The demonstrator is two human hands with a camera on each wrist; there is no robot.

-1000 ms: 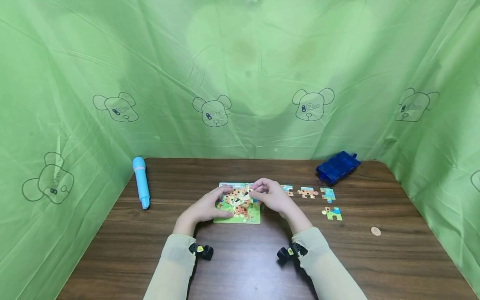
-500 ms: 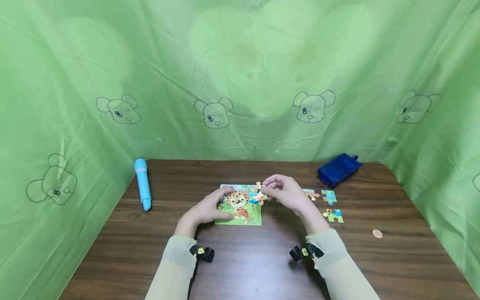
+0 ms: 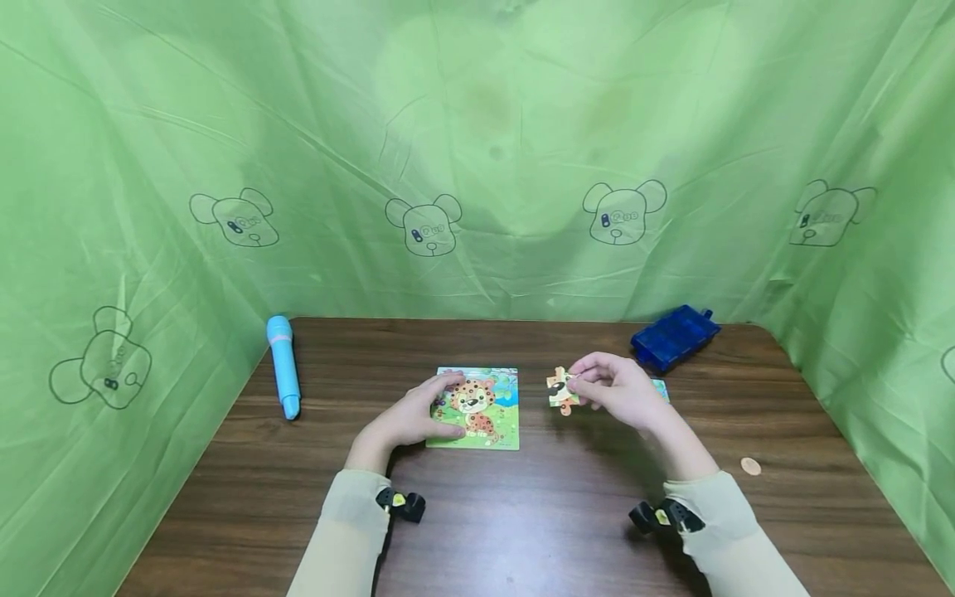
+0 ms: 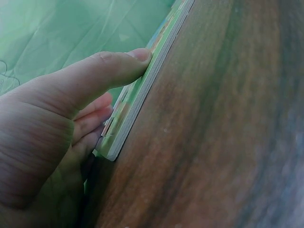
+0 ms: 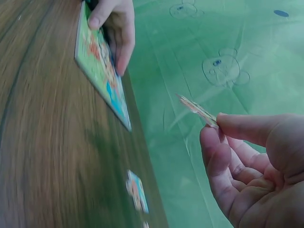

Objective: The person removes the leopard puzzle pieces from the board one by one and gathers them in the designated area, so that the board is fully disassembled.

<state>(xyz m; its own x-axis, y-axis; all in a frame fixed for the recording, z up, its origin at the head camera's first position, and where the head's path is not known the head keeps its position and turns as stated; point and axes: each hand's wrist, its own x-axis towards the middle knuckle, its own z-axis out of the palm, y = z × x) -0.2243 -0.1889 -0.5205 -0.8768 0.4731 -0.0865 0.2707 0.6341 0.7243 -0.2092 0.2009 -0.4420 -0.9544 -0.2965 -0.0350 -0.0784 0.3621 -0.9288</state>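
Right, view by view.
Head view, right hand: the right hand [image 3: 622,394] is lifted off the dark wood-grain table [image 3: 522,514], thumb + fingers curled, pinching an orange-and-cream cardboard jigsaw piece [image 3: 559,389]. Piece sticks out to the left of the fingertips, clear of the table, well right of the board.
Head view, left hand: the left hand [image 3: 418,413] lies on the left part of the square green leopard-picture puzzle board [image 3: 475,408]; fingers across its top face, thumb at the near edge. Board flat on table, about centre.
Head view, other items: light-blue cylindrical plastic pen [image 3: 283,365] at left table edge; dark-blue translucent plastic box [image 3: 675,336] at back right; small blue-green loose puzzle piece [image 3: 661,388] mostly hidden behind right hand; small round tan disc [image 3: 750,467] near right edge. Green cartoon-bear printed curtain [image 3: 485,149] all round.
Left wrist view: thumb tip [image 4: 137,56] presses the board's thin edge [image 4: 142,95]; other fingers [image 4: 95,114] curl over the picture side. Board gripped between thumb + fingers.
Right wrist view: piece [image 5: 197,109] seen edge-on, held at one end between thumb and forefinger [image 5: 213,142]; rest projects free, up + away. Board [image 5: 102,66] and left hand [image 5: 114,23] far off; one loose piece [image 5: 137,191] lying on table below.
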